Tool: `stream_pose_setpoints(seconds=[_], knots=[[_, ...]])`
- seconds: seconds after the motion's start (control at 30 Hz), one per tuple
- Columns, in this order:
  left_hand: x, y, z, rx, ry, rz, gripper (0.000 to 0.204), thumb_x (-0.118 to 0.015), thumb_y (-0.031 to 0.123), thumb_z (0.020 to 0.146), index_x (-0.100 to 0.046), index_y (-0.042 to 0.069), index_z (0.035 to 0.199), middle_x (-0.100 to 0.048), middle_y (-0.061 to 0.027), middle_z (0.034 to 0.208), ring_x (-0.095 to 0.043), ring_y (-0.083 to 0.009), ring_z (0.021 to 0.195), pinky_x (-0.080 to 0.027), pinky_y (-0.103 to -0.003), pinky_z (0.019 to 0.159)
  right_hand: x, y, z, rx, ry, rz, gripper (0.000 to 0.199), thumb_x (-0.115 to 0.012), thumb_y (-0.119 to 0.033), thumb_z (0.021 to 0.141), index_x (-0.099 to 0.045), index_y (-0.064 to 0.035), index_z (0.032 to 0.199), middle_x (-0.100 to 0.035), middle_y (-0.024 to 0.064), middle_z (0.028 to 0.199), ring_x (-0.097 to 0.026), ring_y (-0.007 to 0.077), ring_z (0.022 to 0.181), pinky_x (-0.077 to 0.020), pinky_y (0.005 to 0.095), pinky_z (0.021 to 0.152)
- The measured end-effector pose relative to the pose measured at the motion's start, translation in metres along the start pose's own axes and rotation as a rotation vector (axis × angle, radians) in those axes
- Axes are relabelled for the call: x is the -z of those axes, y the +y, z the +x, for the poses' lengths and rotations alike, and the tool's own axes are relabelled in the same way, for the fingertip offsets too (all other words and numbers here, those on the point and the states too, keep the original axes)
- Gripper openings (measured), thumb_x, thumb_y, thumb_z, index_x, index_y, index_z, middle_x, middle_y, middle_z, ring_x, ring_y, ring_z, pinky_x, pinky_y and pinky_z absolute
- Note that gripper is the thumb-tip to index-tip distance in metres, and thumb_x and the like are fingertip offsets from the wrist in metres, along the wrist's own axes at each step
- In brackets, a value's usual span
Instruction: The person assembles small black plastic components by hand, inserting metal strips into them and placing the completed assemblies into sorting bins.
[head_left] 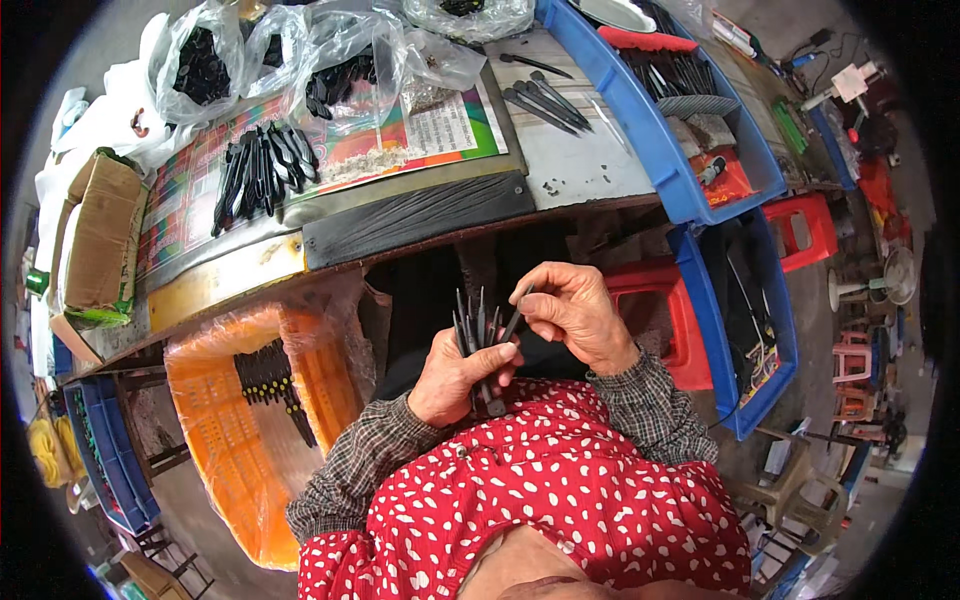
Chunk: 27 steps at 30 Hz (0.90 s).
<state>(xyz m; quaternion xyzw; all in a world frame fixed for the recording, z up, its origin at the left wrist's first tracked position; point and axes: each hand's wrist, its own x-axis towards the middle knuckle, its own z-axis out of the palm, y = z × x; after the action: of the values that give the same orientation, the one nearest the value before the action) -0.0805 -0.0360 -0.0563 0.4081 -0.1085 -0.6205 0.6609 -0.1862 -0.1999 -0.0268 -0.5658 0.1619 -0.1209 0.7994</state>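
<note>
"Head view: what is held?"
"At centre, the left hand (455, 378) curls around a bundle of dark rods (480, 337); the right hand (578, 316), at its two o'clock, pinches one slim rod (514, 321)."
"Around them?"
"Orange basket (228, 470), eight o'clock."

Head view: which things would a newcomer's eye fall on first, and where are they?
Probably the red garment with white spots, at the bottom centre. Just above it, the left hand holds a bundle of dark sticks and the right hand pinches a single stick. Next comes the orange crate, lower left.
</note>
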Motion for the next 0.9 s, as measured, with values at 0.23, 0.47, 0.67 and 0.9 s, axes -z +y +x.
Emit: stream_pose_setpoints(seconds=[0.23, 0.47, 0.67, 0.9], knots=[[-0.003, 0.008, -0.003, -0.082, 0.038, -0.019, 0.016, -0.065, 0.013, 0.092, -0.062, 0.001, 0.101, -0.065, -0.0060, 0.077, -0.053, -0.0087, 0.055, -0.043, -0.022, 0.048, -0.008, -0.003, -0.002, 0.090, 0.091, 0.047, 0.010, -0.068, -0.005, 0.086, -0.064, 0.0028, 0.091, -0.057, 0.0023, 0.068, -0.049, 0.0063, 0.049, -0.0374, 0.0178, 0.041], [-0.008, 0.008, -0.002, -0.175, 0.057, 0.066, 0.014, -0.065, 0.012, 0.091, -0.062, 0.000, 0.100, -0.064, -0.0057, 0.075, -0.052, -0.0075, 0.053, -0.042, -0.021, 0.048, -0.005, -0.006, -0.005, 0.201, 0.067, 0.027, 0.008, -0.068, -0.006, 0.088, -0.063, 0.0001, 0.087, -0.058, 0.0008, 0.067, -0.050, 0.0044, 0.050, -0.0374, 0.0178, 0.042], [-0.016, 0.007, 0.003, -0.316, 0.111, 0.173, 0.018, -0.067, 0.013, 0.090, -0.062, -0.001, 0.100, -0.064, -0.0062, 0.073, -0.052, -0.0078, 0.053, -0.042, -0.022, 0.049, -0.009, -0.005, -0.003, 0.255, 0.155, 0.050, 0.009, -0.067, -0.007, 0.089, -0.062, -0.0009, 0.086, -0.057, 0.0003, 0.065, -0.048, 0.0039, 0.048, -0.0366, 0.0175, 0.041], [-0.019, 0.007, 0.012, -0.453, 0.118, 0.226, 0.015, -0.067, 0.011, 0.090, -0.066, -0.001, 0.099, -0.065, -0.0048, 0.073, -0.053, -0.0052, 0.053, -0.041, -0.018, 0.048, -0.008, -0.014, 0.001, 0.250, 0.180, 0.060, 0.009, -0.067, -0.008, 0.089, -0.062, -0.0008, 0.089, -0.057, -0.0004, 0.066, -0.049, 0.0036, 0.050, -0.0373, 0.0176, 0.042]])
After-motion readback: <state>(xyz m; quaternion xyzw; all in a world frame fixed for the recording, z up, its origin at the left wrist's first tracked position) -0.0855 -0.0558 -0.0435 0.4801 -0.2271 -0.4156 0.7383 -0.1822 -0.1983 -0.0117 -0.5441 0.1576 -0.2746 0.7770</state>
